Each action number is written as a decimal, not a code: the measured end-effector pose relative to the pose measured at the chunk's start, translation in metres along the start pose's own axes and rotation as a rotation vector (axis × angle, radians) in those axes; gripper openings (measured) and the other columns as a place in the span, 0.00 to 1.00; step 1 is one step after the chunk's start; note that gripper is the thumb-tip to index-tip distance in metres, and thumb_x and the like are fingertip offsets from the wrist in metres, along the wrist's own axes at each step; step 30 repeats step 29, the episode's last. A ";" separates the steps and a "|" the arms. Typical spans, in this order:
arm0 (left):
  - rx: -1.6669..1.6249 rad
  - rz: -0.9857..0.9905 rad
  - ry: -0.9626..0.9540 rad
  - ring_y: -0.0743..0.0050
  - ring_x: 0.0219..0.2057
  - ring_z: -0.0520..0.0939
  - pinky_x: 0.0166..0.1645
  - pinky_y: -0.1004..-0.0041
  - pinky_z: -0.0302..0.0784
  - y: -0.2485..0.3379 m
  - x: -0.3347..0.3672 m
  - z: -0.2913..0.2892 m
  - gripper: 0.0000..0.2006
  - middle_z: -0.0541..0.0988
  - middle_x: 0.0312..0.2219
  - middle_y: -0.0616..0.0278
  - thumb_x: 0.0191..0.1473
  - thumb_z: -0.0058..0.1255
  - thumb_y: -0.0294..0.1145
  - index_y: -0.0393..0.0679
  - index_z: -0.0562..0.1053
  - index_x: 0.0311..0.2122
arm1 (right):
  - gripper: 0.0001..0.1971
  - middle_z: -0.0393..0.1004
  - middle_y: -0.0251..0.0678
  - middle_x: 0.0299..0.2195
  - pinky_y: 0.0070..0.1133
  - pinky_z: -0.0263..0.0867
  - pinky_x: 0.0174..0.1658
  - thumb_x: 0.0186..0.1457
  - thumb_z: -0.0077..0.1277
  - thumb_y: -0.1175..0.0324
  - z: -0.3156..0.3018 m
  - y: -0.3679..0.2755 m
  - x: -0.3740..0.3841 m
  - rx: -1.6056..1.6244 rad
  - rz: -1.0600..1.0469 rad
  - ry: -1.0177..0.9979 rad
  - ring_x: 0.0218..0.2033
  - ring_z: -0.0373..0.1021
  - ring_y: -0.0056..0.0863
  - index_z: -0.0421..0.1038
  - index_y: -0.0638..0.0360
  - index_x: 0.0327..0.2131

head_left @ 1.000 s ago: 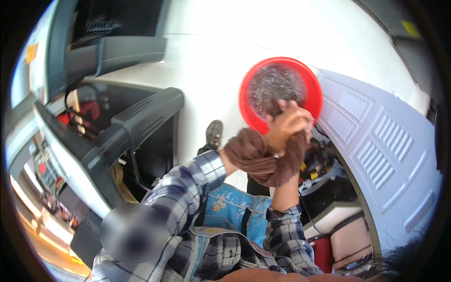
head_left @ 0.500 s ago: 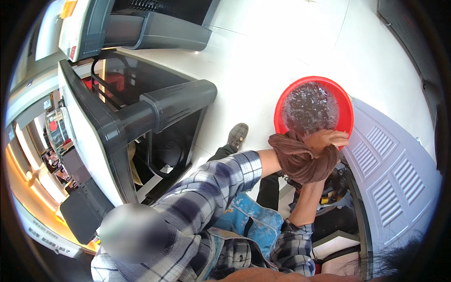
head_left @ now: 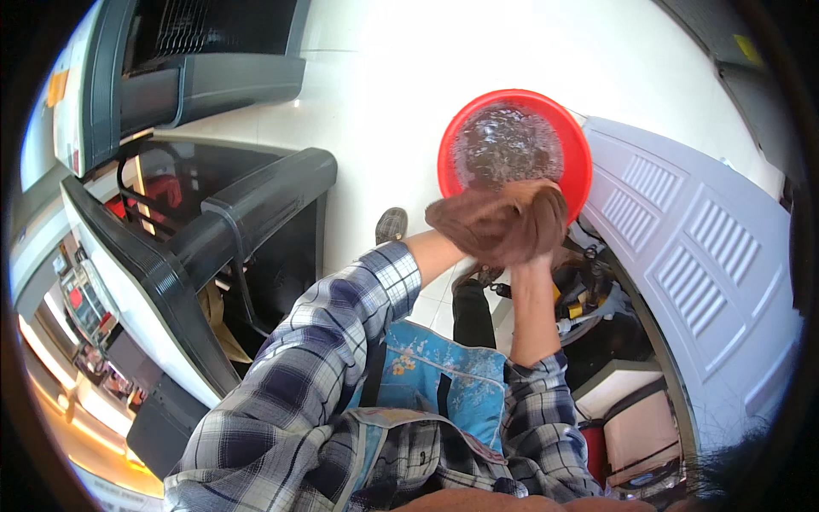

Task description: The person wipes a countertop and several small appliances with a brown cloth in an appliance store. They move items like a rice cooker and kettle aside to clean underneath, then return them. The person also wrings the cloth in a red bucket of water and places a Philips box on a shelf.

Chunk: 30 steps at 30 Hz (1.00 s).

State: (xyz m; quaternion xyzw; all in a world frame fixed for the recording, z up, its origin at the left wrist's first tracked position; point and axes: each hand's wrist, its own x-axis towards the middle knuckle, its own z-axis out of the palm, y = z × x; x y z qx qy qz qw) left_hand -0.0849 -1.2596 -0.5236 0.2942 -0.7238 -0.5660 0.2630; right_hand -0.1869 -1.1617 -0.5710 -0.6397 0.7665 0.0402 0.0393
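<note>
A brown cloth [head_left: 482,224], bunched and twisted, hangs at the near rim of a red bucket [head_left: 583,175]. My left hand [head_left: 522,198] grips it from above, smeared by motion and partly covered by folds. My right hand [head_left: 544,253] is closed on the cloth from the near side, with its fingers mostly hidden beneath it. Murky water [head_left: 508,141] with foam round its edge stands in the bucket.
A grey louvred panel [head_left: 674,222] leans to the right of the bucket. Beside my right forearm an open compartment [head_left: 589,290] holds cables and dark parts. Black-framed machines [head_left: 273,183] stand on the left. A shoe [head_left: 392,225] rests on the pale tiled floor [head_left: 384,111].
The view has shifted, so the bucket and machines appear further left and higher. My hands have moved on the cloth, which is now blurred and more spread over the hands.
</note>
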 end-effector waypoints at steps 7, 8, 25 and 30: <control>0.073 -0.037 -0.006 0.56 0.41 0.74 0.44 0.68 0.69 0.053 -0.003 -0.039 0.09 0.72 0.34 0.53 0.54 0.48 0.36 0.43 0.68 0.37 | 0.23 0.71 0.34 0.47 0.25 0.64 0.50 0.53 0.51 0.70 -0.046 0.005 -0.028 1.281 0.549 -0.089 0.48 0.69 0.33 0.66 0.59 0.53; 0.002 -0.051 0.059 0.56 0.41 0.74 0.44 0.66 0.68 0.064 -0.016 -0.048 0.09 0.72 0.33 0.53 0.55 0.46 0.36 0.44 0.67 0.37 | 0.26 0.69 0.36 0.50 0.26 0.63 0.52 0.50 0.54 0.71 -0.074 0.000 -0.036 1.402 0.549 -0.128 0.51 0.67 0.33 0.65 0.60 0.54; -0.796 -0.704 -0.469 0.68 0.46 0.75 0.54 0.66 0.69 0.314 -0.179 -0.129 0.21 0.76 0.45 0.59 0.51 0.56 0.30 0.36 0.71 0.51 | 0.15 0.68 0.25 0.22 0.18 0.62 0.28 0.52 0.61 0.60 -0.386 -0.103 -0.215 1.574 0.508 -0.185 0.24 0.63 0.14 0.68 0.60 0.27; -0.617 -0.512 -0.545 0.60 0.55 0.72 0.63 0.63 0.60 0.380 -0.171 -0.137 0.27 0.73 0.50 0.56 0.48 0.57 0.27 0.37 0.67 0.55 | 0.20 0.70 0.29 0.22 0.21 0.65 0.33 0.48 0.63 0.54 -0.429 -0.126 -0.250 1.328 0.504 0.130 0.26 0.65 0.19 0.70 0.60 0.32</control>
